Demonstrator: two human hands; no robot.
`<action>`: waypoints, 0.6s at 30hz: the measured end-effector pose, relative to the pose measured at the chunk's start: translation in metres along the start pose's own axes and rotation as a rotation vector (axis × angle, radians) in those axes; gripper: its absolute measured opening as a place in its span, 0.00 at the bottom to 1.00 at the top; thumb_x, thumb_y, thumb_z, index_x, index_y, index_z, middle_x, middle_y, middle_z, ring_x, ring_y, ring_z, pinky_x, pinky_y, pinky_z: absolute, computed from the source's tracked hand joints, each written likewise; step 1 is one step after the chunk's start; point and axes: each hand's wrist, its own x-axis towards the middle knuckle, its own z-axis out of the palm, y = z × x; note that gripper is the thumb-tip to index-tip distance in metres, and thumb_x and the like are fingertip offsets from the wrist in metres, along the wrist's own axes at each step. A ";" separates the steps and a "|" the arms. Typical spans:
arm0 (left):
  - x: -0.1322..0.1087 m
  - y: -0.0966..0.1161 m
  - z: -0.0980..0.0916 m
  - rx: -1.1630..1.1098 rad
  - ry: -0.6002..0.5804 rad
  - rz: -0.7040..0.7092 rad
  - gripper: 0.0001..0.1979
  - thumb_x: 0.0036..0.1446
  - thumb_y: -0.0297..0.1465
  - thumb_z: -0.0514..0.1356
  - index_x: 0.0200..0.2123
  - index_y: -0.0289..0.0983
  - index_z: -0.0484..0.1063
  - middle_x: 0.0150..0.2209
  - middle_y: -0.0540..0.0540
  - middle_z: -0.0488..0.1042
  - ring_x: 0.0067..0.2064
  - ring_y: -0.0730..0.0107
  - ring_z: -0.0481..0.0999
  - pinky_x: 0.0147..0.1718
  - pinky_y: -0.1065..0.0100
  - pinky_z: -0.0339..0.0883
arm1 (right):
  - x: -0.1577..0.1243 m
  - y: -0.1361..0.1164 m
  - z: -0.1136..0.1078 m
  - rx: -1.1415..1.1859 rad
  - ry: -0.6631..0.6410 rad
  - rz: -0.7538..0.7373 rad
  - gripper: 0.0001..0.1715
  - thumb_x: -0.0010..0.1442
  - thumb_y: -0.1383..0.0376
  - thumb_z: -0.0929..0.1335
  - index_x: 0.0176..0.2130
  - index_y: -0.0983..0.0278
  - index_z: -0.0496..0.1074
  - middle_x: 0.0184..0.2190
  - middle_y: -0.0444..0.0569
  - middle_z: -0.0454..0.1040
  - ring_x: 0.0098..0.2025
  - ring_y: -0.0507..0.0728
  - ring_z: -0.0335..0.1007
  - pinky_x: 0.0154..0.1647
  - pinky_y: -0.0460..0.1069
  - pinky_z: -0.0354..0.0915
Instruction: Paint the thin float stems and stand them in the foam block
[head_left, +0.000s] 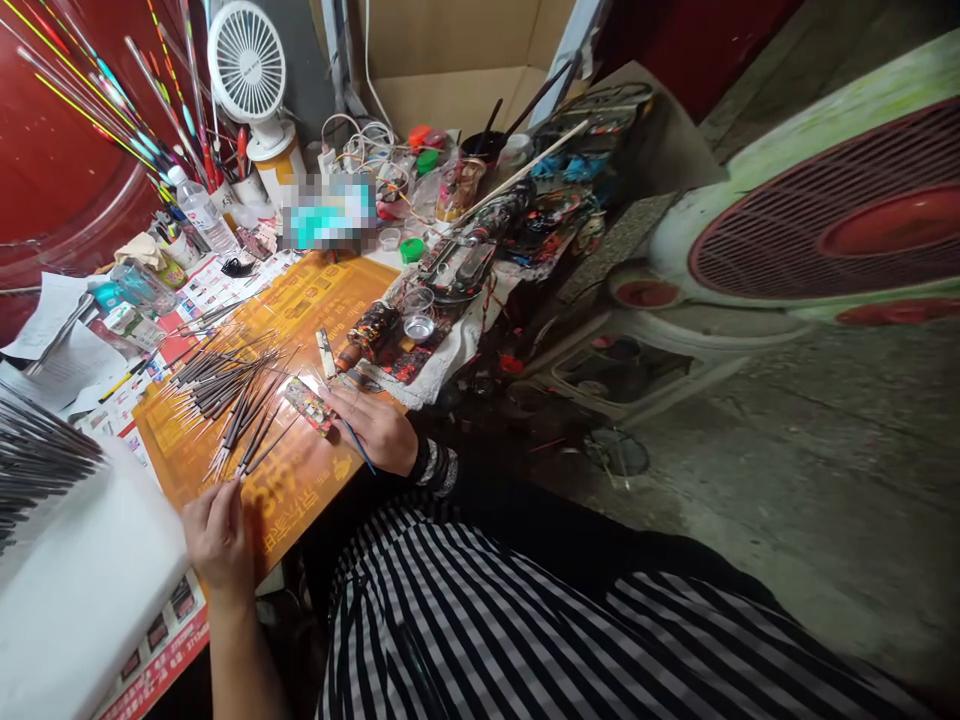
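My left hand (217,530) is at the front edge of the orange board (307,500), fingers pinched on the end of a thin dark stick (268,448). That stick points up toward a paint-crusted block (309,404). Beside the block rests my right hand (379,428), its fingers closed around a thin blue brush (360,450) whose handle sticks out toward me; the brush tip is hidden. A loose pile of dark sticks (225,385) with fine pale ends lies beyond my left hand. A small pale paint-marked strip (325,353) lies just past my right fingers.
Paint-smeared rollers (375,330), small clear cups (418,326) and a green lid (412,250) stand at the right. A white foam block (97,580) bearing dark sticks fills the near left. Behind are a small fan (247,60), a bottle (206,215) and colourful fishing floats (112,95).
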 end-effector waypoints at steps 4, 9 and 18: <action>0.000 0.001 0.000 -0.012 -0.008 -0.001 0.09 0.66 0.32 0.59 0.45 0.39 0.78 0.40 0.43 0.77 0.41 0.66 0.74 0.45 0.63 0.68 | -0.002 0.000 0.001 0.009 -0.005 0.023 0.31 0.70 0.70 0.62 0.70 0.63 0.58 0.63 0.58 0.70 0.66 0.61 0.66 0.67 0.60 0.68; 0.001 0.003 0.000 -0.015 0.001 0.012 0.08 0.66 0.31 0.59 0.44 0.39 0.78 0.40 0.43 0.78 0.41 0.66 0.74 0.43 0.63 0.68 | -0.003 0.001 0.002 -0.003 0.009 0.018 0.32 0.70 0.70 0.62 0.70 0.64 0.57 0.63 0.59 0.70 0.66 0.62 0.66 0.66 0.59 0.69; 0.002 0.001 0.004 -0.007 -0.023 -0.035 0.09 0.67 0.33 0.58 0.42 0.39 0.79 0.38 0.43 0.78 0.39 0.67 0.75 0.42 0.63 0.68 | -0.001 0.000 0.003 0.005 0.039 0.042 0.32 0.69 0.70 0.62 0.70 0.64 0.58 0.63 0.58 0.70 0.65 0.62 0.68 0.66 0.59 0.69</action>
